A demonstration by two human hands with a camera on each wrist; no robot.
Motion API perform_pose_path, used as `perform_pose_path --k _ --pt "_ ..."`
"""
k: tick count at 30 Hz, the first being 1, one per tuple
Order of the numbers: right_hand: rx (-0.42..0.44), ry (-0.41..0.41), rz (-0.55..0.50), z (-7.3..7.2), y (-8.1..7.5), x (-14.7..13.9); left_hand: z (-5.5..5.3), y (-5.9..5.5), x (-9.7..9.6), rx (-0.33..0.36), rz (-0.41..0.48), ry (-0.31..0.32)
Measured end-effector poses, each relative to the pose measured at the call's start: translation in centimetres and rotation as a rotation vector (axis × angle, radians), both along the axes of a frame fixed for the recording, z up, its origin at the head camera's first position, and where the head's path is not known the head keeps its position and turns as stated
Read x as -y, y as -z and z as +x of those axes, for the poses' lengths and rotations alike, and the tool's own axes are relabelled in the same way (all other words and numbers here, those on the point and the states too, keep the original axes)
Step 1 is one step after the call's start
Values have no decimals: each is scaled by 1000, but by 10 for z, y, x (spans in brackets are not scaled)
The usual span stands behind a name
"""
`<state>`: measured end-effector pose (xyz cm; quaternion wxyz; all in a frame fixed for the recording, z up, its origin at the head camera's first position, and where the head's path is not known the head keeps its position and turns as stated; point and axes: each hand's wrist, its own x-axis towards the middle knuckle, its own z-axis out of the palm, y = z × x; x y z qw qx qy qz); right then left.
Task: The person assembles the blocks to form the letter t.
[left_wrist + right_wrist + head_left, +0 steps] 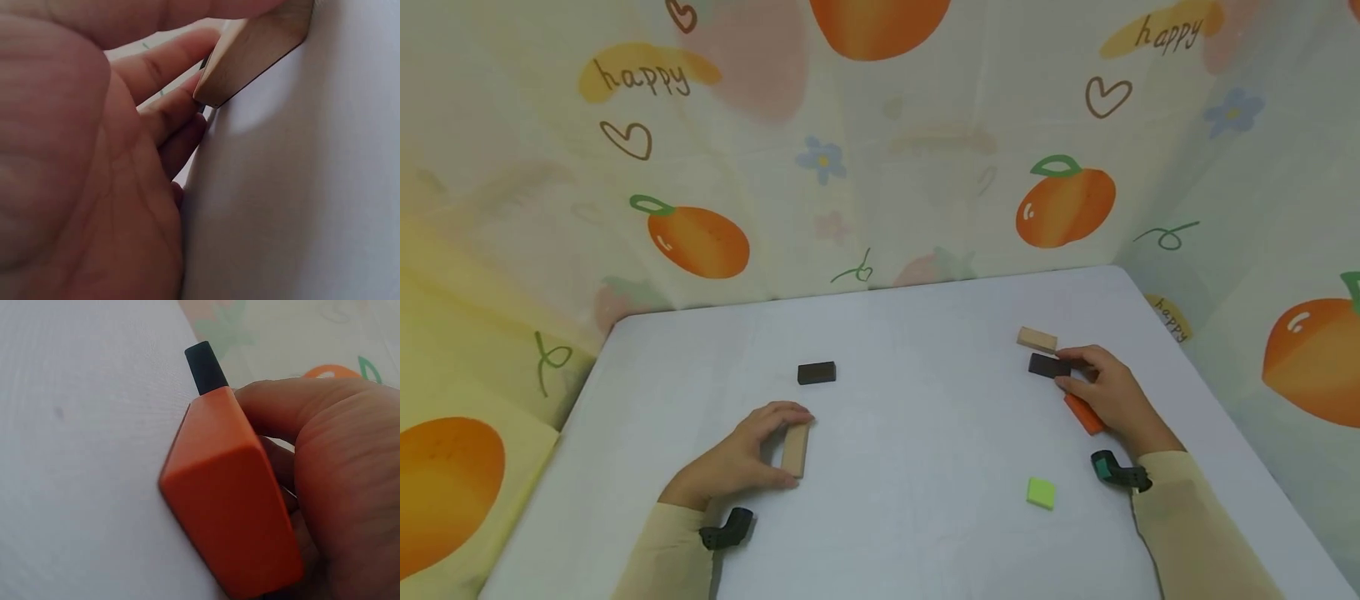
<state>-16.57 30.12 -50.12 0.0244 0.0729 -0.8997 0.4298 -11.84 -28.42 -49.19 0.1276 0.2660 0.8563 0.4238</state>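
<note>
My left hand [748, 450] spans a pale wooden block [795, 450], thumb at its near end and fingertips at its far end. In the left wrist view the same block [262, 50] sits between thumb and fingers, on the white tabletop. On the right, my right hand [1108, 396] pinches the right end of a black block [1047, 365] between thumb and fingers. An orange block [1084, 414] lies just below that hand's thumb. It fills the front of the right wrist view, with the black block [206, 367] beyond it.
Another pale wooden block [1037, 338] lies just behind the black one. A second black block [816, 372] lies beyond my left hand. Towards the front right is a lime-green square piece [1041, 493]. A patterned cloth [910, 183] hangs behind the white table [917, 417].
</note>
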Motion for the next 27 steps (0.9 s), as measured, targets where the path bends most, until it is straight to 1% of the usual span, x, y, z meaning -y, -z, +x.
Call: perform_pose_path --k 5,8,16,18,22,27 --pt "-36 -9 51 -3 1 -1 -1 1 -6 -32 -16 -44" --pt "-37 -9 68 -4 1 -1 -1 2 -8 -51 -9 -65" --pt "-11 4 81 -4 2 3 3 -2 -19 -36 1 -140" --pt "-9 6 84 -4 2 3 4 -3 -25 -53 12 -143" --pt "-17 -1 89 -4 1 4 3 -4 -36 -116 39 -129" --pt "-35 -13 99 -5 1 6 3 -4 -53 -149 50 -115"
